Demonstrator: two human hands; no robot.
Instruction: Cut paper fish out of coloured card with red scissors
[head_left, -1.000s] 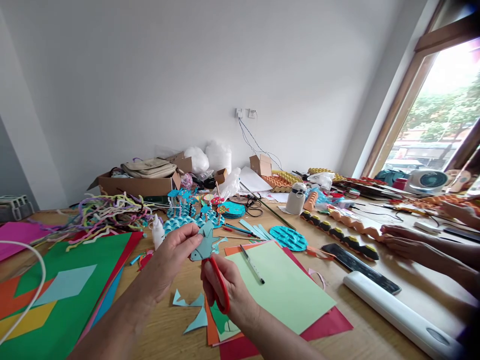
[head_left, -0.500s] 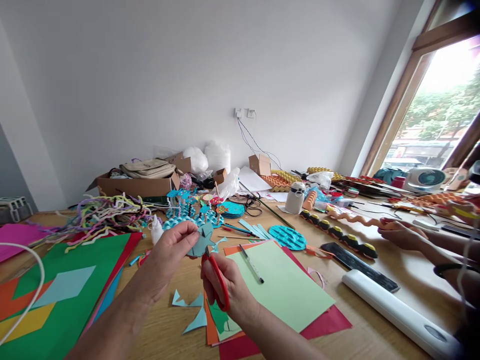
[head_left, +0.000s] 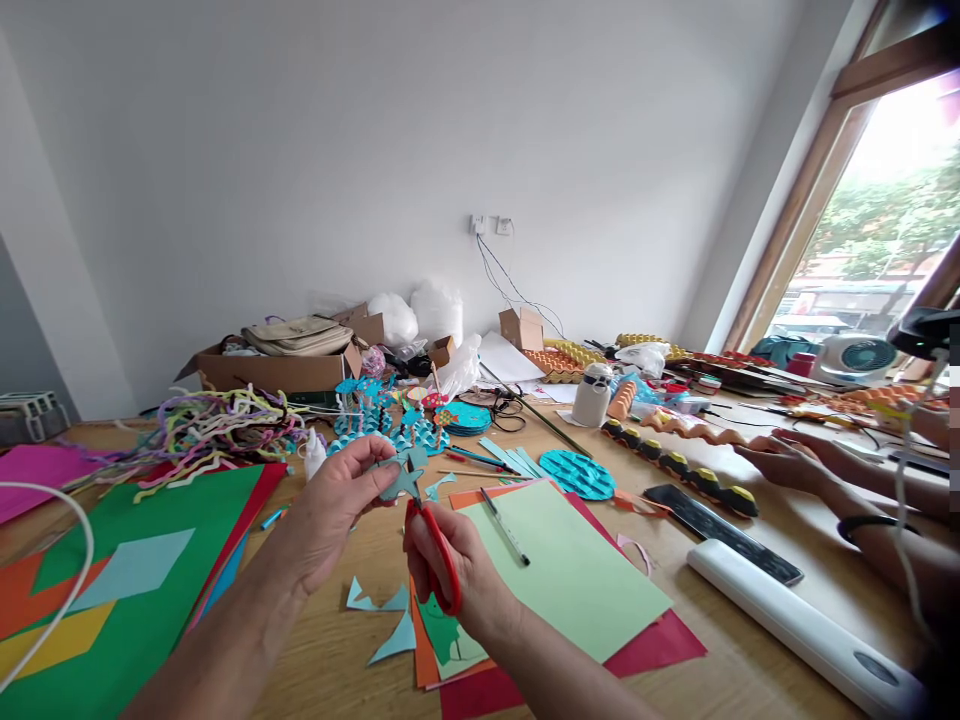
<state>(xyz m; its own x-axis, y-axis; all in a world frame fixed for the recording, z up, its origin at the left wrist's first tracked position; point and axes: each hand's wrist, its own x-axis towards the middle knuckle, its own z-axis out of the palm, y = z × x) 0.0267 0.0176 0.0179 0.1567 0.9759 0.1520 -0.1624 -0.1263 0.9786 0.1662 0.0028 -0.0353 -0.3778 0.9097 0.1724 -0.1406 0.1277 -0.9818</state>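
Note:
My left hand point(head_left: 346, 500) pinches a small blue-green paper cutout point(head_left: 393, 482) with jagged, pointed edges. In my right hand point(head_left: 459, 565) is a pair of red-handled scissors point(head_left: 448, 570), fingers closed round the loops. Its blades point(head_left: 414, 480) reach up to the cutout's right side, spread a little, with paper at them. Pale blue paper scraps point(head_left: 394, 640) lie on the table below my hands. Beside my right hand, a light green sheet point(head_left: 570, 580) rests on orange and red sheets, with a pen point(head_left: 505, 525) on top.
Coloured sheets point(head_left: 150, 640) lie at left, under a pile of pipe cleaners point(head_left: 225, 430). A glue bottle point(head_left: 313, 455), a blue disc point(head_left: 576, 474), a phone point(head_left: 720, 530) and a long white device point(head_left: 802, 620) surround the work. At right, another person's hands point(head_left: 795, 465) touch a wavy orange strip point(head_left: 697, 432).
The cutout has turned slightly in my left hand, and the scissor blades have opened and shifted at its edge. The other person's hands have moved left along the orange strip.

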